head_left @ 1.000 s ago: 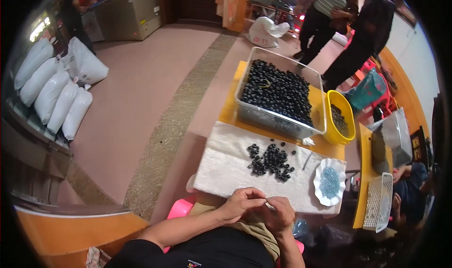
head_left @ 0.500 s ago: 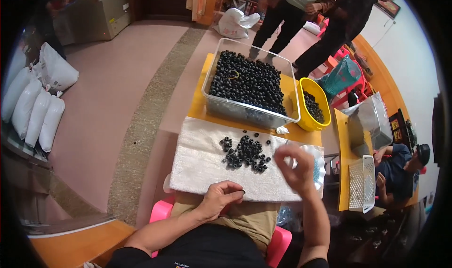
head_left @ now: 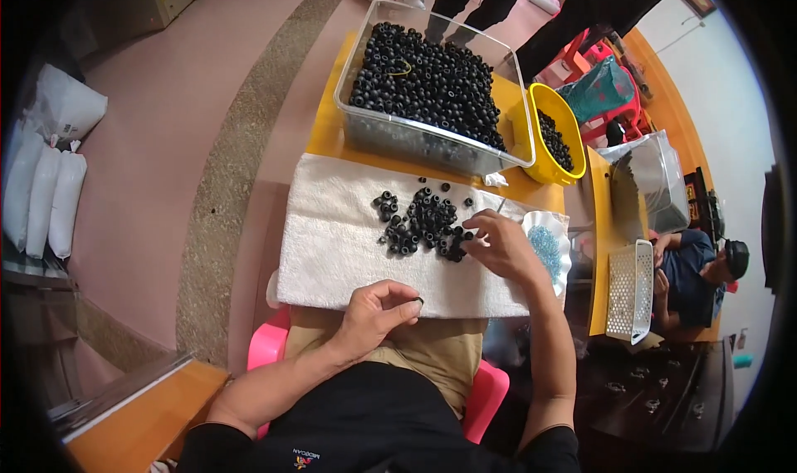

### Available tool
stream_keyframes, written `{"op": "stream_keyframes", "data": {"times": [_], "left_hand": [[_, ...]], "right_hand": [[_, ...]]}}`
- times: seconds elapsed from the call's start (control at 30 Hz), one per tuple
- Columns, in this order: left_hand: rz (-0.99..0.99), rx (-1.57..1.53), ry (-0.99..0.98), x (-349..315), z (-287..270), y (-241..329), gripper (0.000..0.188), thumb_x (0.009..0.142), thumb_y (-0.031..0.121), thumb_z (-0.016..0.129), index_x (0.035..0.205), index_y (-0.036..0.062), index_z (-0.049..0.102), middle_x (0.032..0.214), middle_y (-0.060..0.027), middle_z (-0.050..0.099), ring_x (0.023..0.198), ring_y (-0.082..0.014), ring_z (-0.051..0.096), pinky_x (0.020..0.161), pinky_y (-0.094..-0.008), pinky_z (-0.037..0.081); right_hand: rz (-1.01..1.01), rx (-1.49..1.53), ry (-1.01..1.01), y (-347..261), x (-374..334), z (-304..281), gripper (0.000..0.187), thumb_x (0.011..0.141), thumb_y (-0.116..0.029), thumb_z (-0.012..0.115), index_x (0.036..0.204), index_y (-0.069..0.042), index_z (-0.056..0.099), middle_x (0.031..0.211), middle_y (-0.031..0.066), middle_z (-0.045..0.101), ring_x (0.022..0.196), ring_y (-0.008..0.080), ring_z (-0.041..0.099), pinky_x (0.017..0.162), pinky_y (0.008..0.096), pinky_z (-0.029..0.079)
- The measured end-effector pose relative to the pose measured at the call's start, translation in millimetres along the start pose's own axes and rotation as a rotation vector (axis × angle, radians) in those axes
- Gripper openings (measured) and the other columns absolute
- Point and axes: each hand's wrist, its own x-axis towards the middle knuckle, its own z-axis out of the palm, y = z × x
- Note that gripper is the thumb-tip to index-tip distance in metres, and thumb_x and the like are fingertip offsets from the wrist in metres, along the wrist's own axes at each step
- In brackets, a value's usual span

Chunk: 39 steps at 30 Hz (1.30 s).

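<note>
Here, seen from above, a seated person works at a yellow table (head_left: 545, 196) spread with a white towel (head_left: 332, 261). Take a loose pile of black rings (head_left: 427, 217) on the towel as the clock's centre. At seven o'clock, at the towel's near edge, the left hand (head_left: 374, 317) pinches one small black ring (head_left: 420, 300) between thumb and forefinger. Between three and four o'clock, the right hand (head_left: 504, 245) is partly open, fingers bent, its tips at the pile's edge; whether it grips a ring, I cannot tell. Just beyond that hand, a scalloped white dish (head_left: 564, 265) holds tiny light-blue pieces (head_left: 545, 249). A clear tub (head_left: 398, 137) heaped with similar black pieces stands at twelve; a yellow bucket (head_left: 552, 174), with more dark pieces inside, stands at two. White sacks (head_left: 43, 199) sit well away at nine.
</note>
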Motion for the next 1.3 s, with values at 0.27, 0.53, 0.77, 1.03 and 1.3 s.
{"op": "stream_keyframes", "data": {"times": [0.27, 0.53, 0.77, 1.03, 1.3], "left_hand": [[0.010, 0.031, 0.011, 1, -1, -6, 0.017, 0.087, 0.002, 0.070, 0.102, -0.0009, 0.064, 0.089, -0.0069, 0.066, 0.077, -0.0123, 0.064, 0.074, -0.0262, 0.055], [-0.011, 0.036, 0.021, 1, 0, -4, 0.018, 0.087, 0.003, 0.070, 0.103, -0.0013, 0.064, 0.089, -0.0070, 0.066, 0.077, -0.0124, 0.064, 0.074, -0.0258, 0.055], [-0.027, 0.026, 0.025, 0, 2, -2, 0.018, 0.087, 0.002, 0.070, 0.103, -0.0019, 0.064, 0.090, -0.0070, 0.066, 0.077, -0.0124, 0.064, 0.073, -0.0253, 0.054], [-0.041, 0.018, 0.026, 0, 2, -1, 0.018, 0.087, 0.002, 0.070, 0.104, -0.0018, 0.063, 0.090, -0.0067, 0.066, 0.077, -0.0119, 0.064, 0.073, -0.0249, 0.054], [-0.039, 0.007, 0.034, 0, 2, -2, 0.017, 0.087, 0.002, 0.070, 0.103, -0.0010, 0.064, 0.088, -0.0056, 0.066, 0.075, -0.0105, 0.064, 0.070, -0.0234, 0.054]], "right_hand": [[-0.178, -0.074, 0.036, -5, -8, 15, 0.025, 0.081, -0.015, 0.070, 0.102, -0.001, 0.069, 0.103, 0.0125, 0.066, 0.090, 0.0286, 0.066, 0.079, 0.0380, 0.053], [-0.094, -0.094, 0.152, -18, -10, 24, 0.022, 0.080, -0.013, 0.071, 0.099, -0.003, 0.071, 0.106, 0.0109, 0.067, 0.101, 0.0313, 0.061, 0.088, 0.0394, 0.049], [-0.265, -0.108, 0.277, -24, -1, 41, 0.020, 0.078, -0.004, 0.068, 0.098, -0.004, 0.069, 0.104, 0.0088, 0.068, 0.098, 0.0304, 0.061, 0.084, 0.0382, 0.050], [-0.310, -0.205, 0.298, -24, 4, 43, 0.023, 0.078, 0.000, 0.062, 0.099, -0.004, 0.069, 0.105, 0.0084, 0.067, 0.096, 0.0297, 0.060, 0.083, 0.0389, 0.051], [-0.212, -0.325, 0.204, -29, 2, 39, 0.021, 0.079, -0.004, 0.061, 0.097, -0.004, 0.071, 0.103, 0.0080, 0.065, 0.094, 0.0292, 0.058, 0.084, 0.0390, 0.049]]}}
